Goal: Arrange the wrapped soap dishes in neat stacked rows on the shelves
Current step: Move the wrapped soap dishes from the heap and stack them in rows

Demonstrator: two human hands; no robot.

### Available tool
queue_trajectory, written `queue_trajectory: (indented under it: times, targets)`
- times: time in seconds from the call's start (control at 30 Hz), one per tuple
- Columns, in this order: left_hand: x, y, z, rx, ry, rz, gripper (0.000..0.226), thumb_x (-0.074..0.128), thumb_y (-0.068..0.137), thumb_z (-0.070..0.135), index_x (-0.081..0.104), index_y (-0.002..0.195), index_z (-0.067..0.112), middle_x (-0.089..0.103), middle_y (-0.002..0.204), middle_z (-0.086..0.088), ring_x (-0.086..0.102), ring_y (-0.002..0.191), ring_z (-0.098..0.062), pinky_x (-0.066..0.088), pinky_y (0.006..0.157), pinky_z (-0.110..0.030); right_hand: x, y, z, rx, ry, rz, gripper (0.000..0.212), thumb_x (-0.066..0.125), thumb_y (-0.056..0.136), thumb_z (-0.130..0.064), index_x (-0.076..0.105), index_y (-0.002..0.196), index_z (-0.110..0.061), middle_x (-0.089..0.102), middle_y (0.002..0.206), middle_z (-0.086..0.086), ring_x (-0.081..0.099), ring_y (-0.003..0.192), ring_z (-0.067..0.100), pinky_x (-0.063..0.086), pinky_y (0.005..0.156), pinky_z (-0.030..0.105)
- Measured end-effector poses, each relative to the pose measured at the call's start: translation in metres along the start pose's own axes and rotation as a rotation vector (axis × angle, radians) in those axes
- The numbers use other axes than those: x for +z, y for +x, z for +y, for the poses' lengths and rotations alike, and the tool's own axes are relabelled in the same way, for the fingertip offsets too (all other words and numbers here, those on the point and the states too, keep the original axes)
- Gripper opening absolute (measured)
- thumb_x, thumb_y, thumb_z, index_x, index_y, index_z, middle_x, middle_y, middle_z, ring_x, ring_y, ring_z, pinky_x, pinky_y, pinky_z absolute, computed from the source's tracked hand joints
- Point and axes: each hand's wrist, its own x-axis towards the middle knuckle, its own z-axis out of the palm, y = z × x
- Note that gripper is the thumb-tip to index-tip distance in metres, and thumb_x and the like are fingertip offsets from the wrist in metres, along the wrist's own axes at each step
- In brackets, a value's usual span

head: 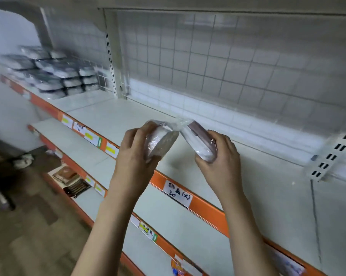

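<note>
A white store shelf [188, 120] with an orange lip spans my view. My left hand [135, 148] grips one wrapped soap dish [161, 139], my right hand [220, 154] another [198, 140], both tilted above the bare middle. Stacked dishes [54, 74] sit far left. I judge a new row starts here; next, level them and set them down.

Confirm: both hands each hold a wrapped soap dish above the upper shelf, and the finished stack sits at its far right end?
Wrong end. The head view shows the finished stack at the shelf's far left. The left hand and right hand each hold a wrapped soap dish.
</note>
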Motion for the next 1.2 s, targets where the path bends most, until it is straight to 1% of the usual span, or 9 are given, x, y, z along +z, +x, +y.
queue_trajectory:
  times: [0.13, 0.27, 0.47, 0.53, 0.63, 0.73, 0.83, 1.1, 1.2]
  targets:
    - [-0.014, 0.036, -0.054, 0.011, 0.049, 0.072, 0.078, 0.064, 0.059, -0.017, 0.046, 0.131, 0.009, 0.055, 0.121, -0.013, 0.043, 0.106, -0.016, 0.023, 0.088, 0.003, 0.067, 0.027, -0.018, -0.013, -0.089, 0.030, 0.056, 0.062, 0.061, -0.026, 0.062, 0.116, -0.016, 0.066, 0.106, -0.002, 0.056, 0.098, 0.031, 0.040, 0.081, 0.037]
    - [-0.030, 0.081, -0.107, -0.079, 0.025, 0.094, 0.066, 0.064, 0.067, -0.012, 0.038, 0.127, -0.001, 0.051, 0.117, -0.012, 0.050, 0.105, -0.030, 0.029, 0.078, -0.012, 0.129, 0.057, -0.038, 0.057, 0.016, 0.018, 0.052, 0.065, 0.064, -0.015, 0.057, 0.116, -0.010, 0.064, 0.109, 0.006, 0.056, 0.098, 0.034, 0.043, 0.082, 0.039]
    - [-0.069, 0.123, -0.192, -0.085, 0.132, 0.070, 0.072, 0.065, 0.066, -0.010, 0.051, 0.130, 0.019, 0.045, 0.112, -0.012, 0.039, 0.094, -0.010, 0.028, 0.079, -0.009, 0.215, 0.089, -0.081, 0.126, 0.139, -0.104, 0.061, 0.067, 0.068, -0.003, 0.046, 0.125, -0.011, 0.051, 0.120, 0.004, 0.049, 0.106, 0.021, 0.035, 0.079, 0.021]
    - [-0.077, 0.129, -0.215, -0.108, 0.173, 0.072, 0.079, 0.068, 0.068, -0.005, 0.042, 0.131, 0.035, 0.046, 0.110, -0.007, 0.046, 0.096, -0.018, 0.036, 0.079, -0.023, 0.239, 0.094, -0.093, 0.104, 0.118, -0.162, 0.066, 0.067, 0.070, -0.006, 0.044, 0.132, -0.015, 0.047, 0.122, 0.003, 0.048, 0.106, 0.018, 0.032, 0.079, 0.018]
    - [-0.084, 0.140, -0.250, -0.086, 0.272, 0.071, 0.085, 0.073, 0.065, 0.003, 0.031, 0.133, 0.031, 0.058, 0.112, -0.010, 0.053, 0.102, -0.034, 0.035, 0.082, -0.040, 0.271, 0.103, -0.107, 0.078, 0.073, -0.174, 0.066, 0.067, 0.069, -0.006, 0.047, 0.132, -0.017, 0.045, 0.120, 0.002, 0.051, 0.104, 0.022, 0.031, 0.079, 0.017]
    - [-0.089, 0.153, -0.284, -0.105, 0.227, 0.079, 0.070, 0.072, 0.067, 0.005, 0.040, 0.128, 0.013, 0.061, 0.113, -0.009, 0.054, 0.103, -0.034, 0.024, 0.082, -0.034, 0.302, 0.108, -0.118, 0.052, 0.023, -0.152, 0.061, 0.067, 0.066, -0.005, 0.053, 0.125, -0.018, 0.048, 0.115, 0.000, 0.055, 0.098, 0.024, 0.037, 0.080, 0.022]
    - [-0.099, 0.173, -0.324, -0.061, 0.141, 0.099, 0.055, 0.068, 0.065, 0.008, 0.045, 0.115, 0.014, 0.062, 0.104, -0.008, 0.052, 0.096, -0.031, 0.021, 0.074, -0.026, 0.336, 0.112, -0.131, 0.024, -0.103, -0.055, 0.056, 0.062, 0.063, -0.013, 0.057, 0.119, -0.018, 0.057, 0.110, 0.001, 0.054, 0.099, 0.030, 0.044, 0.084, 0.039]
    - [-0.135, 0.234, -0.438, 0.282, 0.068, -0.120, 0.074, 0.062, 0.055, 0.014, 0.043, 0.125, 0.030, 0.054, 0.109, -0.005, 0.053, 0.097, -0.027, 0.040, 0.082, -0.036, 0.426, 0.115, -0.183, 0.195, -0.190, 0.016, 0.054, 0.069, 0.063, 0.003, 0.056, 0.113, -0.009, 0.060, 0.108, 0.008, 0.053, 0.098, 0.033, 0.041, 0.085, 0.040]
    - [-0.136, 0.250, -0.466, 0.276, -0.011, -0.176, 0.077, 0.060, 0.057, 0.012, 0.036, 0.128, 0.030, 0.054, 0.117, -0.002, 0.051, 0.102, -0.024, 0.031, 0.082, -0.030, 0.444, 0.117, -0.195, 0.228, -0.222, 0.050, 0.051, 0.067, 0.062, 0.007, 0.054, 0.109, -0.007, 0.057, 0.103, 0.008, 0.054, 0.094, 0.032, 0.045, 0.081, 0.040]
